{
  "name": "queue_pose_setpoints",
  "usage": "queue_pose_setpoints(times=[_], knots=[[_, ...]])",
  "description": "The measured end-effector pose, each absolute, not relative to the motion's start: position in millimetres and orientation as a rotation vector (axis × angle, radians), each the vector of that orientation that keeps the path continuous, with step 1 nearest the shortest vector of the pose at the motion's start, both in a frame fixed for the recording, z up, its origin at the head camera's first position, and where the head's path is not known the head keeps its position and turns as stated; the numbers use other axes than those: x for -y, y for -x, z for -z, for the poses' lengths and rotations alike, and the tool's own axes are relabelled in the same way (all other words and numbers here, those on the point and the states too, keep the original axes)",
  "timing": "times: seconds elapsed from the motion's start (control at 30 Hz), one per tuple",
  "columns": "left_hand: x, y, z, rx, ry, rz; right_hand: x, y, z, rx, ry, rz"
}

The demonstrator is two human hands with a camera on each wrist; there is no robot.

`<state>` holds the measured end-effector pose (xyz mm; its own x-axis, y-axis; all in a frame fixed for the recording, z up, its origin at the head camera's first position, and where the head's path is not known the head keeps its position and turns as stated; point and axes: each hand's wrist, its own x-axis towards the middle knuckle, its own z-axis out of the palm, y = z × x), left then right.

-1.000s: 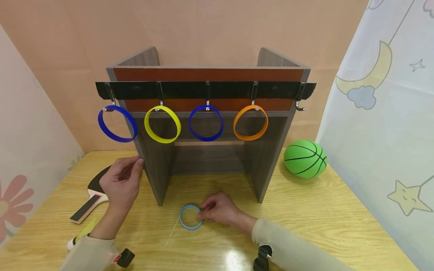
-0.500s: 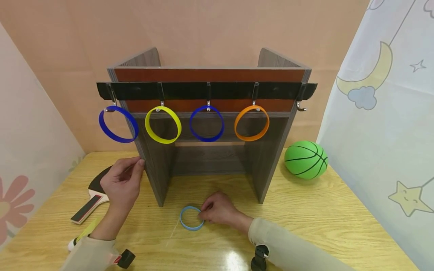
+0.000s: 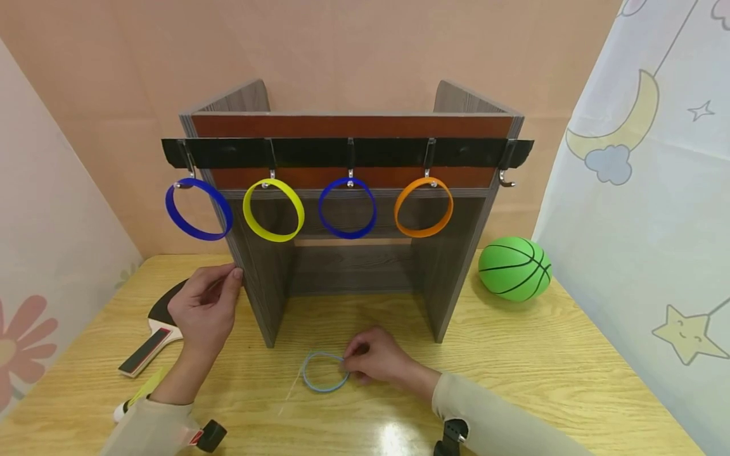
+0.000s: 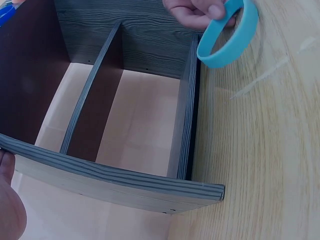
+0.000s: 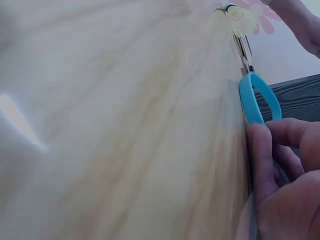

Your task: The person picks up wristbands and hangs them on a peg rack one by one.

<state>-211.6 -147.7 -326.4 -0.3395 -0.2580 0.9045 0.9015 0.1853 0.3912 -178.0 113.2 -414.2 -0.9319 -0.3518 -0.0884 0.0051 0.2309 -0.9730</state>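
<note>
My right hand [image 3: 379,358] pinches the right edge of a light blue silicone wristband [image 3: 325,391] low over the wooden table. In the right wrist view the thumb and fingertips meet on the wristband [image 5: 248,100]. The left wrist view shows this wristband [image 4: 232,52] in front of the shelf. My left hand [image 3: 204,310] grips the front edge of the grey shelf's [image 3: 253,278] left side panel. Across the shelf's front, hooks on a black strip [image 3: 313,152] carry a blue wristband [image 3: 199,235], a yellow one [image 3: 277,238], another blue one [image 3: 348,235] and an orange one [image 3: 423,233].
A bare hook [image 3: 505,182] sits at the strip's right end. The green ball [image 3: 515,269] lies right of the shelf. A table tennis paddle [image 3: 149,348] and a yellow shuttlecock [image 3: 142,389] lie on the table [image 3: 513,380] at the left.
My right hand has shifted slightly right with the light blue wristband, whose outline now looks wider and thinner. My left hand stays on the shelf's panel.
</note>
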Motion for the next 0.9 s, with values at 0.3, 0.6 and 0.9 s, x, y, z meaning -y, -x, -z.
queue_pose_setpoints(times=[0.3,0.6,0.9], knots=[[148,210,325,1.432,0.654,1.377,-132,161,412,-1.983,0.285,1.858],[149,210,326,1.440,0.655,1.365,-153,153,406,-1.879,0.297,1.961],[148,209,325,1.444,0.650,1.356,-175,153,386,-1.899,0.294,2.020]])
